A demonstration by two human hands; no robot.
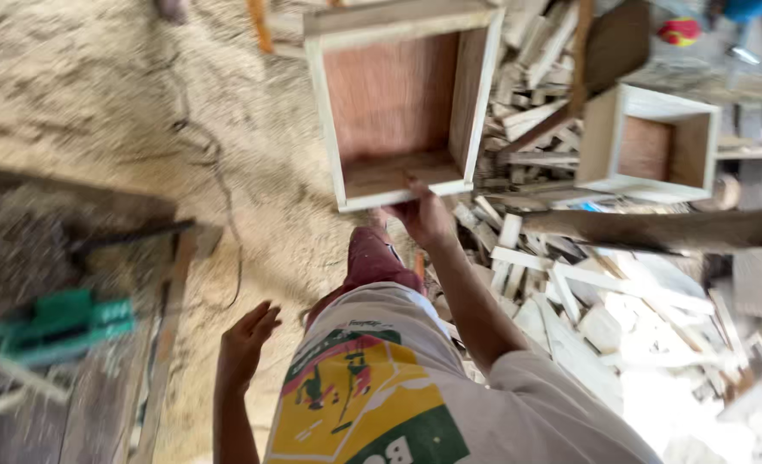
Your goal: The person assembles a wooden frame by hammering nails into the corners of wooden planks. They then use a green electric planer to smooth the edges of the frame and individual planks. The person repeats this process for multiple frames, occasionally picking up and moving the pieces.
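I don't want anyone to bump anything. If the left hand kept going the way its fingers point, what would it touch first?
The left hand is open and empty, fingers aimed up and right. Going straight on, it would probably meet the person's red-clad leg first, then the wooden box that the right hand holds. Depth is hard to judge here.

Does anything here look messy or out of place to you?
Yes. Offcut wood scraps lie heaped in a loose jumble on the right, and sawdust covers the ground. The right hand grips one edge of an open wooden box. The left hand is empty.
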